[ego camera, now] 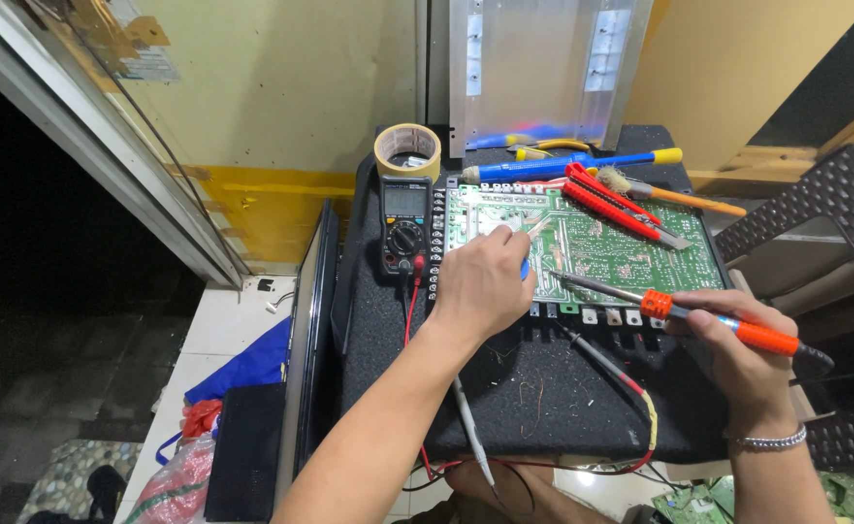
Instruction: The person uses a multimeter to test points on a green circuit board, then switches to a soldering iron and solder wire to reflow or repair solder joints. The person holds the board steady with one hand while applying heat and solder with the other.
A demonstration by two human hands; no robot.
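A green circuit board (640,257) lies on a black carpeted box (533,398). My left hand (483,283) rests on the board's left part, closed on a small blue-handled tool whose pale tip (539,227) points over the board. My right hand (737,354) grips an orange-handled soldering iron (708,320) at the board's front right edge. The iron's metal tip (567,279) reaches left onto the board, close to my left hand.
A black multimeter (405,225) with red lead sits left of the board, a tape roll (407,148) behind it. Red cutter (611,202), blue-yellow screwdriver (572,165) and brush (674,197) lie at the back. A flat screen (308,340) leans left; a woven chair (834,223) stands right.
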